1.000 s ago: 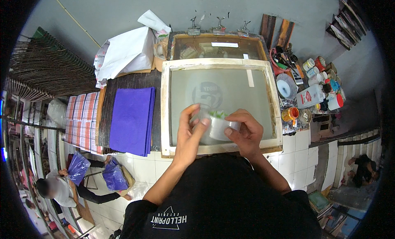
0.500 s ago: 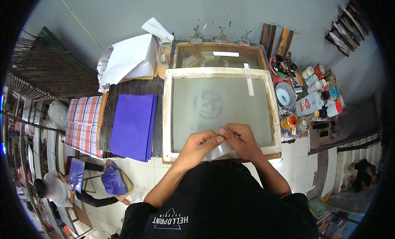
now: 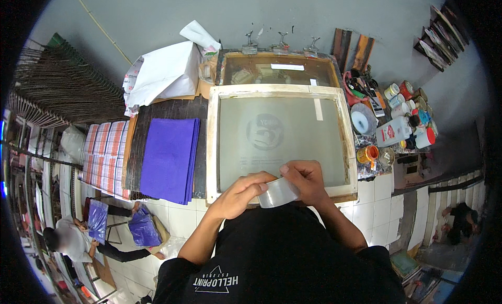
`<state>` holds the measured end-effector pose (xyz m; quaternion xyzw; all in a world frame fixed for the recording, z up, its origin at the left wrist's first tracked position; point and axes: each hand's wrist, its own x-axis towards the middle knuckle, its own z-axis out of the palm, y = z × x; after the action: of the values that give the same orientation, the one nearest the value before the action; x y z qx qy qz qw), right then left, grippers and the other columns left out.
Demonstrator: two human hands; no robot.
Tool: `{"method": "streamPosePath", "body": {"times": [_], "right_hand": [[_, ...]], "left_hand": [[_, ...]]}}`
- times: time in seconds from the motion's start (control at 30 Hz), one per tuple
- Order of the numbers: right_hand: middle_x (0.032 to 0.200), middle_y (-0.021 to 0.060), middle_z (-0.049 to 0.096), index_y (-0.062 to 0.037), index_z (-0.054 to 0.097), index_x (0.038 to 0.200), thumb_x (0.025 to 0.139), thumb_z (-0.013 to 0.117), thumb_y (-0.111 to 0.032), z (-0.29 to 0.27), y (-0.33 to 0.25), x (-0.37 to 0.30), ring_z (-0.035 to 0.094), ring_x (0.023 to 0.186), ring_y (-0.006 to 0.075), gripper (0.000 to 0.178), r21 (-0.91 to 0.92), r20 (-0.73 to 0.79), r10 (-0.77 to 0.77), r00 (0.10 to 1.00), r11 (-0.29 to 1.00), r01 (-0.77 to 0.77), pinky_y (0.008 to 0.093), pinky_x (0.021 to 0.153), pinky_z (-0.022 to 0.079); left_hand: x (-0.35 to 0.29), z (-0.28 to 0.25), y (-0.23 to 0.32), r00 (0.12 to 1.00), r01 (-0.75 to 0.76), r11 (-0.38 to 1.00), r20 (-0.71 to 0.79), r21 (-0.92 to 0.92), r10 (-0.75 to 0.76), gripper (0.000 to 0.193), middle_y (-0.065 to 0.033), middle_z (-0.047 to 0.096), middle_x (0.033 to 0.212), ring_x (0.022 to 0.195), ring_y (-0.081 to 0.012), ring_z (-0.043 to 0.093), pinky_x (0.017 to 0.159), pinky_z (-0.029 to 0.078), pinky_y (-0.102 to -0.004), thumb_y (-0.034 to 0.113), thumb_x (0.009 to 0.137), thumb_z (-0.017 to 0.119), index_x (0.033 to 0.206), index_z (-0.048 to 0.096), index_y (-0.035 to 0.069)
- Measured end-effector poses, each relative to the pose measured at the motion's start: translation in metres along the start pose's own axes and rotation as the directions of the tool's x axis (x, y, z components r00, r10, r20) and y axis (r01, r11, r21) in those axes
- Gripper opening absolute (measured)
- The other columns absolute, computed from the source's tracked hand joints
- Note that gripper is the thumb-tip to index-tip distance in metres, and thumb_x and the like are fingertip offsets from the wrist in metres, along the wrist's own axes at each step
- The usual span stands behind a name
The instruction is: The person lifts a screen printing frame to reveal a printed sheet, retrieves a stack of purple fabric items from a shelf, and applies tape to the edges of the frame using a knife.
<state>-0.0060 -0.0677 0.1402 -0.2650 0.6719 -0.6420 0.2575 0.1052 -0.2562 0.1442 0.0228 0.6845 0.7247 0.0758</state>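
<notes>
Just over the near edge of the screen-printing frame (image 3: 213, 142), I hold a roll of clear tape (image 3: 278, 193) between my hands. My left hand (image 3: 241, 194) is closed on its left side, with the thumb along the rim. My right hand (image 3: 308, 182) is closed at the right side, thumb and fingers pinched by the upper edge. Whether a loose tape end is in that pinch is too small to tell. The frame's pale mesh (image 3: 303, 136) bears a faint round emblem (image 3: 264, 132) and a white strip (image 3: 318, 106) at its upper right.
Behind lies a second, brown-meshed screen (image 3: 251, 76) under metal clamps (image 3: 282, 41). Left is a stack of purple sheets (image 3: 168, 160) on a dark board (image 3: 137, 157). Jars and bottles (image 3: 393, 131) crowd the right side. Another person (image 3: 76, 238) handles purple packets at lower left.
The tape roll has tilted and shows more of its broad outer face. My left hand has shifted left and down; the two thumbs, together before, are now apart.
</notes>
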Motion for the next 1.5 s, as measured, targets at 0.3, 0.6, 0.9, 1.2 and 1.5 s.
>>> {"method": "streamPosePath", "body": {"times": [0.3,0.6,0.9,1.2,1.5], "right_hand": [[0.057,0.0053,0.054,0.0028,0.066,0.073,0.095,0.067,-0.021,0.003,-0.009,0.004,0.048,0.057,0.0083,0.033,-0.186,-0.036,-0.107,0.994,0.978,0.098,0.0308,0.054,0.039],[0.058,0.0029,0.054,0.0025,0.064,0.071,0.094,0.067,-0.017,0.001,-0.007,0.002,0.048,0.058,0.0062,0.030,-0.165,-0.037,-0.116,0.993,0.980,0.108,0.0289,0.054,0.038],[0.057,0.0082,0.057,0.0021,0.066,0.071,0.091,0.071,-0.020,0.001,-0.004,0.001,0.051,0.056,0.0089,0.030,-0.142,-0.071,-0.121,0.990,0.984,0.110,0.0311,0.053,0.041],[0.059,0.0016,0.060,0.0010,0.067,0.071,0.093,0.070,-0.018,0.002,0.005,0.003,0.051,0.060,0.0047,0.029,-0.088,-0.094,-0.080,0.992,0.994,0.071,0.0284,0.054,0.041],[0.060,0.0005,0.060,0.0015,0.066,0.070,0.094,0.069,-0.017,0.003,0.004,0.003,0.051,0.060,0.0042,0.030,-0.046,-0.086,-0.077,0.993,0.996,0.073,0.0271,0.055,0.041]], "left_hand": [[-0.001,0.024,-0.017,0.960,-0.011,0.997,-0.280,-0.077,-0.011,0.035,-0.0127,0.065,0.103,0.097,-0.0231,0.059,0.090,0.043,-0.0321,0.008,0.091,0.038,0.106,0.065,-0.008],[0.003,0.025,-0.013,0.965,-0.087,0.980,-0.261,-0.180,0.038,0.038,-0.0143,0.063,0.111,0.103,-0.0211,0.055,0.094,0.038,-0.0299,0.006,0.088,0.037,0.107,0.066,-0.009],[0.001,0.025,-0.013,0.969,-0.097,0.990,-0.235,-0.100,0.071,0.038,-0.0130,0.061,0.110,0.099,-0.0204,0.054,0.091,0.039,-0.0288,0.006,0.088,0.037,0.109,0.065,-0.008],[0.003,0.023,-0.004,0.969,-0.131,0.991,-0.208,0.023,0.133,0.034,-0.0167,0.060,0.107,0.099,-0.0245,0.056,0.091,0.043,-0.0327,0.005,0.091,0.038,0.111,0.062,-0.009],[0.002,0.022,-0.001,0.968,-0.141,0.990,-0.204,0.032,0.144,0.035,-0.0176,0.060,0.111,0.103,-0.0264,0.057,0.093,0.043,-0.0338,0.005,0.091,0.039,0.111,0.063,-0.010]]}}
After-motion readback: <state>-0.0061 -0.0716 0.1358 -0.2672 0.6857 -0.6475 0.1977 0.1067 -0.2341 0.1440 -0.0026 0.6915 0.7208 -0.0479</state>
